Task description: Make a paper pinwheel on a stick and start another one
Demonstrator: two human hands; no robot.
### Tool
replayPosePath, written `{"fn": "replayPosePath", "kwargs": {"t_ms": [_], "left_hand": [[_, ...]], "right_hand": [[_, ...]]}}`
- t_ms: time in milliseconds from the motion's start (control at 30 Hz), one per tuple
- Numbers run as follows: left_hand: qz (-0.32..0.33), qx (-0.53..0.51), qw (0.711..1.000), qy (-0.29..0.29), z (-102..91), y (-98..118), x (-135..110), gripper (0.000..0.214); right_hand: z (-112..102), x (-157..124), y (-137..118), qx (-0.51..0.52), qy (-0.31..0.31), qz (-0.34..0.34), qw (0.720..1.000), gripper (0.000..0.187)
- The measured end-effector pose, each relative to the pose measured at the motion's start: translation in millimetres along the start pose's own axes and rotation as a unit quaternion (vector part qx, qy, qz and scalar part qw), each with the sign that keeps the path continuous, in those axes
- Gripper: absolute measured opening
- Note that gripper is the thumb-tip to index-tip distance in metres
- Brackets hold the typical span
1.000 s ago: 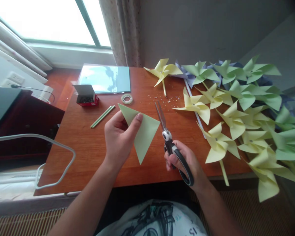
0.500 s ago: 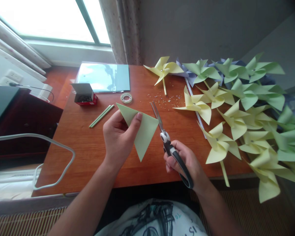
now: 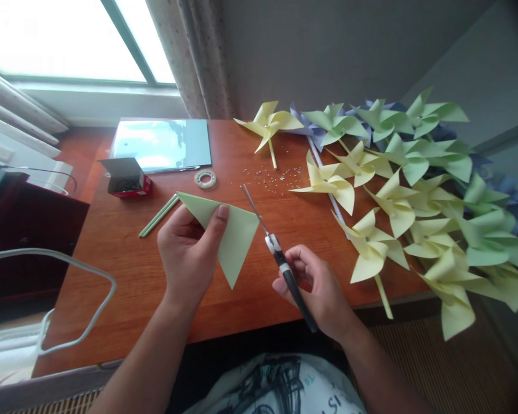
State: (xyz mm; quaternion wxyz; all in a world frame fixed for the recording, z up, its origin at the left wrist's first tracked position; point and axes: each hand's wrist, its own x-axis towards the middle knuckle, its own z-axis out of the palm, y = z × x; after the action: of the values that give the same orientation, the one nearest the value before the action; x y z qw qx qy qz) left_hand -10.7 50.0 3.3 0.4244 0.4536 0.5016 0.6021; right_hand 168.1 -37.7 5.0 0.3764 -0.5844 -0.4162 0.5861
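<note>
My left hand (image 3: 190, 250) pinches a folded light-green paper triangle (image 3: 237, 241), thumb on top and one corner pointing down toward me. In my right hand (image 3: 315, 287) is a pair of scissors (image 3: 280, 256) with black and white handles. The scissors are turned edge-on, and their blades point up and to the left beside the paper's right corner. Whether the blades touch the paper is hard to tell. Two pale green paper sticks (image 3: 159, 216) lie on the table just left of my left hand.
A roll of tape (image 3: 205, 179), a red box (image 3: 129, 179) of small dark pieces and a sheet pack (image 3: 159, 144) lie at the back left. Several yellow pinwheels (image 3: 373, 244) and green pinwheels (image 3: 494, 236) crowd the right side. Tiny scraps (image 3: 280, 178) dot the wooden table (image 3: 125, 287).
The scissors have rolled edge-on, and their blades now sit nearer the paper's right corner. My left hand still holds the triangle. The whole view has shifted slightly.
</note>
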Motion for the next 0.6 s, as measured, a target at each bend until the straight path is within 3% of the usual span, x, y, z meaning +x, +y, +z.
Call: {"fn": "replayPosePath", "kwargs": {"t_ms": [600], "left_hand": [[-0.003, 0.0, 1.0, -0.001, -1.2, -0.9, 0.9, 0.022]], "right_hand": [[-0.8, -1.0, 4.8, -0.019, -0.001, -0.018, 1.0, 0.036]]}}
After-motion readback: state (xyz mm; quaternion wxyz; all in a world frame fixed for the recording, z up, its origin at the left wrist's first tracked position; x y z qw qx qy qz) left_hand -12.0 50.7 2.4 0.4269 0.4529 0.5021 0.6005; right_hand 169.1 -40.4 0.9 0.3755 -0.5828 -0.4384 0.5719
